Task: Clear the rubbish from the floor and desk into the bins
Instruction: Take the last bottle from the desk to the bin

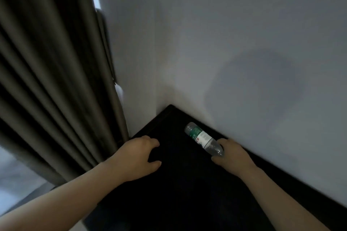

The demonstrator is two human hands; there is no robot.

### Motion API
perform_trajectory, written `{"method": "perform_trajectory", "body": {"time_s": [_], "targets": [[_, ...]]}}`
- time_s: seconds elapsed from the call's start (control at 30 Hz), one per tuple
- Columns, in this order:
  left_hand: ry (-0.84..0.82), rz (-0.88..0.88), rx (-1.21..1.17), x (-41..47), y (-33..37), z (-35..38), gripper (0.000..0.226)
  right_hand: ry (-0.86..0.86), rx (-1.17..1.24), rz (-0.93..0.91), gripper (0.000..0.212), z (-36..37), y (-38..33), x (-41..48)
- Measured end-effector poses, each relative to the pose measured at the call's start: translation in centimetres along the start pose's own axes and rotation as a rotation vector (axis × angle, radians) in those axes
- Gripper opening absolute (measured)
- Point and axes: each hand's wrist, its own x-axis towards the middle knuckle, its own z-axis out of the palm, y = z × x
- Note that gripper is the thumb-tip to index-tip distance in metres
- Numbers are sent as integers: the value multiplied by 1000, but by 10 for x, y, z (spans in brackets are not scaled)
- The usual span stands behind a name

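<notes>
A clear plastic bottle (pixel 201 138) with a green and white label lies on its side over the black desk (pixel 178 193), close to the wall, its base pointing toward the corner. My right hand (pixel 231 154) is closed around the bottle's neck end. My left hand (pixel 138 155) hovers over the desk's left part with fingers curled and apart, holding nothing. No bin is in view.
Dark pleated curtains (pixel 52 80) hang at the left, right beside the desk's left edge. A grey-white wall (pixel 244 43) runs behind the desk and meets a second wall at the corner. A strip of pale floor (pixel 13 178) shows at the lower left.
</notes>
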Motion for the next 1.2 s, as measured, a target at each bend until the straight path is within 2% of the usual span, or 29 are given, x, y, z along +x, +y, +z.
{"method": "perform_trajectory", "body": {"time_s": [0.13,0.4,0.6,0.77,0.9,1.07,1.2], "targets": [[-34,-29,-36,56,-12,18,59,-12,-13,31,51,26,17,71],[-124,-61,-49,122,-35,58,57,-98,32,153,82,83,34,145],[-210,-57,-14,140,-40,75,55,-115,83,227,76,104,48,144],[-276,-4,25,147,-31,69,51,-93,126,256,67,90,55,108],[-266,83,46,146,-11,52,52,-7,202,318,67,56,56,55],[-252,233,2,124,19,37,54,207,373,469,62,20,42,-36],[-261,419,-61,91,49,28,53,416,519,665,52,9,3,-129]]}}
